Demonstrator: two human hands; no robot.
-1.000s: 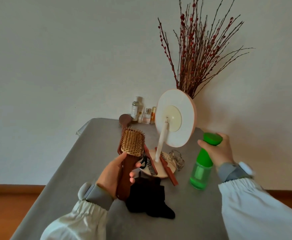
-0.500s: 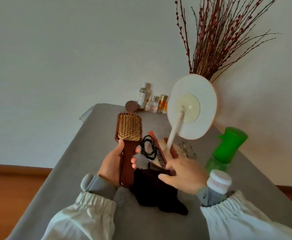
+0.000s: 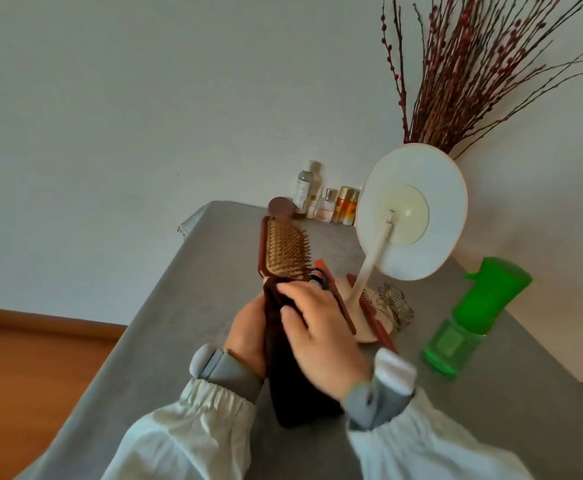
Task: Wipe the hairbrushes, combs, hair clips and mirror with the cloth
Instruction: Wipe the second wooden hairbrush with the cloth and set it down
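Head view: the left hand (image 3: 245,336) grips the wooden hairbrush (image 3: 285,251) by its handle, bristles up over the grey table (image 3: 165,323), steadying it so the right hand (image 3: 321,332), fingers curled around the dark cloth (image 3: 297,386), can apparently wrap and rub the handle, with the mirror (image 3: 413,211) just beyond.

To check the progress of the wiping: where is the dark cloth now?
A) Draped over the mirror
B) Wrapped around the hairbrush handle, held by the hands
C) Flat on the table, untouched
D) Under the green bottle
B: the dark cloth covers the hairbrush handle, with the left hand and right hand gripping it.
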